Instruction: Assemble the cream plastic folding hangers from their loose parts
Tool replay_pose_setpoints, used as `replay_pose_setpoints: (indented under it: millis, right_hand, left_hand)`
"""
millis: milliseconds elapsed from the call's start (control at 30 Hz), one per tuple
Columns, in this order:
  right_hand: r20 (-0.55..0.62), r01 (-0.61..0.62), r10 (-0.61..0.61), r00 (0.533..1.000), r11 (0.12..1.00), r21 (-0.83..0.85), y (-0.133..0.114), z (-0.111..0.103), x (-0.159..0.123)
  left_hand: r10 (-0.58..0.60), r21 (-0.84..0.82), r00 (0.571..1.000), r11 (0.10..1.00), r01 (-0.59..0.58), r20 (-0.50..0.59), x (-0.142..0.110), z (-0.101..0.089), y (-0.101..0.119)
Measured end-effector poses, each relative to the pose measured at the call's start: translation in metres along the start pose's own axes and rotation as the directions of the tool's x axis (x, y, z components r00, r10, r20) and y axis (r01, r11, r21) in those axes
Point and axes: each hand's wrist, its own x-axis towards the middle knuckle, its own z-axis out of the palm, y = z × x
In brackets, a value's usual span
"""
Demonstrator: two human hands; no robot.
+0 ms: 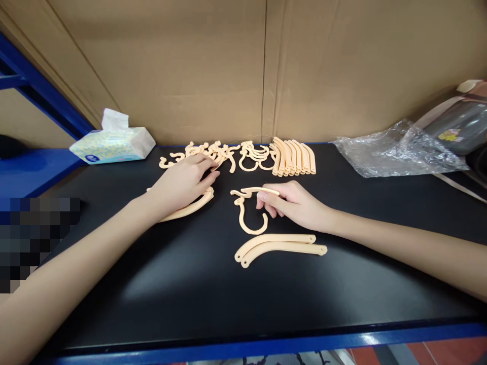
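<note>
My left hand reaches over the front of a loose pile of small beige plastic pieces, fingers stretched forward and thumb apart. Its fingertips are near the pieces; whether they touch one I cannot tell. A curved beige hanger arm lies partly hidden under this hand. My right hand pinches a slim curved beige plastic piece between thumb and fingers, just above the table. Below it lies a beige hanger hook, its open end toward the right. Two more curved hanger arms rest side by side in front.
Stacked hanger arms stand at the back beside several hooks. A tissue pack sits back left. Clear plastic wrap and a transparent bag are at right. Cardboard walls the back of the black table.
</note>
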Motion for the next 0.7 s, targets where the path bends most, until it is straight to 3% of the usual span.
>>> replay_pose_setpoints:
  millis: [700]
  right_hand:
    - [0.005,-0.017,0.017,1.000,1.000,0.009,-0.0003,0.0000,0.0002]
  left_hand:
    - [-0.048,0.035,0.994,0.998,0.052,-0.094,-0.0013,-0.0050,0.0072]
